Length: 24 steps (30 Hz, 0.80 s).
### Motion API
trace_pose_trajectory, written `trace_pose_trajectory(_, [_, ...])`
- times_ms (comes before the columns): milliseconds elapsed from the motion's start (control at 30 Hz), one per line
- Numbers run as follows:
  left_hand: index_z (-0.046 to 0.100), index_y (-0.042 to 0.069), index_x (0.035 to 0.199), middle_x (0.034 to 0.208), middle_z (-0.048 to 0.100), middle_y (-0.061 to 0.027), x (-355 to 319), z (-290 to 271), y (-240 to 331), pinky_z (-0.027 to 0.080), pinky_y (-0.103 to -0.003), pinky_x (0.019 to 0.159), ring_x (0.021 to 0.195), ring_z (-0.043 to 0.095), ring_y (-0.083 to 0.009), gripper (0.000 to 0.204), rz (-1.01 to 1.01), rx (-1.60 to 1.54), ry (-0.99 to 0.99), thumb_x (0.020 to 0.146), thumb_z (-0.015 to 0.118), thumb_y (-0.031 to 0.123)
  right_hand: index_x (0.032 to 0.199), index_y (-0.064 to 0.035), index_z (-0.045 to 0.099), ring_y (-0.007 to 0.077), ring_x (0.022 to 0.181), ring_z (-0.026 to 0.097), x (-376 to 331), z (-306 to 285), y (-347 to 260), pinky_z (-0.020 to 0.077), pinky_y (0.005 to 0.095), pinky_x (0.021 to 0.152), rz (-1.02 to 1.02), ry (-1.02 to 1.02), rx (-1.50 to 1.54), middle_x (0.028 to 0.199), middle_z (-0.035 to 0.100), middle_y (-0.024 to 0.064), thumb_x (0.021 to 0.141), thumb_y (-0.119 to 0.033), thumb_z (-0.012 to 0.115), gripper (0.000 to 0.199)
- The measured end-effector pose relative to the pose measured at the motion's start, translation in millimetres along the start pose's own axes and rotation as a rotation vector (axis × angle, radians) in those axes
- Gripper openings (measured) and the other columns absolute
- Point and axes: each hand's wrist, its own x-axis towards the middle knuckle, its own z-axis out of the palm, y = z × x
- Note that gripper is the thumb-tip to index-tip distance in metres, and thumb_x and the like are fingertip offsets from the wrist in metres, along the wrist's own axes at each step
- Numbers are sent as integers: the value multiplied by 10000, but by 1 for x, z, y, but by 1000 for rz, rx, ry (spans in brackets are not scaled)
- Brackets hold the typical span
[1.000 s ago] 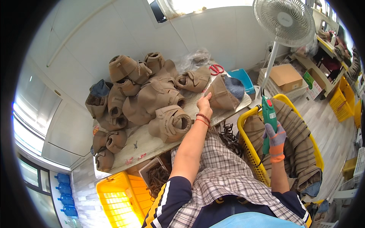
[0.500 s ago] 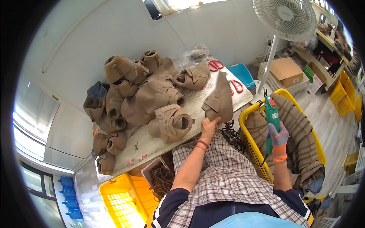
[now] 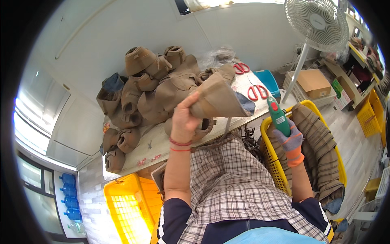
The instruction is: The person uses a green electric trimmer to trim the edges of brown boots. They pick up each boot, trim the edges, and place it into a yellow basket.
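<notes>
Left hand [image 3: 187,116] pinches a brown cuff [image 3: 217,96] over the surface [image 3: 129,163], gloved right hand [image 3: 290,141] has its fingers round a green tool [image 3: 278,117] near a yellow basket [image 3: 269,157] crammed with brown pieces [image 3: 315,129], and there's lettering on a piled cuff [image 3: 132,96].

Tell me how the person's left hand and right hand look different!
The left hand is bare, but the right hand wears a gray and orange glove. The left hand holds a brown cloth piece, while the right hand holds a green tool. Red bracelets circle the left hand's wrist; the glove covers the right hand's. Both hands are gripping something.
</notes>
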Motion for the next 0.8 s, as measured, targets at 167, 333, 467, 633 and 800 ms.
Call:
trace_pose_trajectory(167, [557, -68, 1086, 1096, 632, -190, -31, -54, 61, 521, -448, 890, 988, 632, -307, 241, -59, -275, 49, 926, 499, 103, 1153, -27, 601, 271, 682, 640, 1, 28, -30, 518, 340, 626, -475, -63, -207, 835, 673, 120, 606, -254, 852, 643])
trace_pose_trajectory(333, [548, -77, 1088, 1100, 624, -214, -56, -70, 86, 525, -472, 881, 1006, 624, -338, 244, -23, -282, 143, 924, 497, 96, 1154, -9, 599, 242, 559, 566, 6, 45, -36, 472, 342, 557, -810, 3, -368, 676, 602, 74, 602, -293, 848, 669])
trace_pose_trajectory(467, [535, -82, 1100, 1120, 615, -215, -66, -77, 91, 522, -468, 890, 1019, 619, -335, 254, -6, -322, 173, 922, 501, 95, 1173, 6, 585, 213, 515, 526, 11, 52, -39, 443, 336, 524, -888, -39, -400, 604, 536, 47, 610, -312, 845, 697])
trace_pose_trajectory(633, [521, -87, 1118, 1127, 610, -216, -66, -86, 87, 513, -461, 912, 1031, 613, -337, 265, 7, -350, 172, 921, 500, 88, 1175, 7, 581, 209, 519, 540, 11, 55, -50, 450, 332, 530, -924, -74, -394, 616, 553, 46, 614, -318, 844, 700])
trace_pose_trajectory(800, [518, -89, 1117, 1137, 604, -215, -61, -82, 79, 510, -455, 919, 1042, 608, -336, 261, -29, -344, 174, 918, 504, 80, 1181, 3, 575, 207, 538, 561, 15, 59, -54, 458, 328, 542, -940, -67, -320, 630, 570, 41, 626, -326, 840, 698])
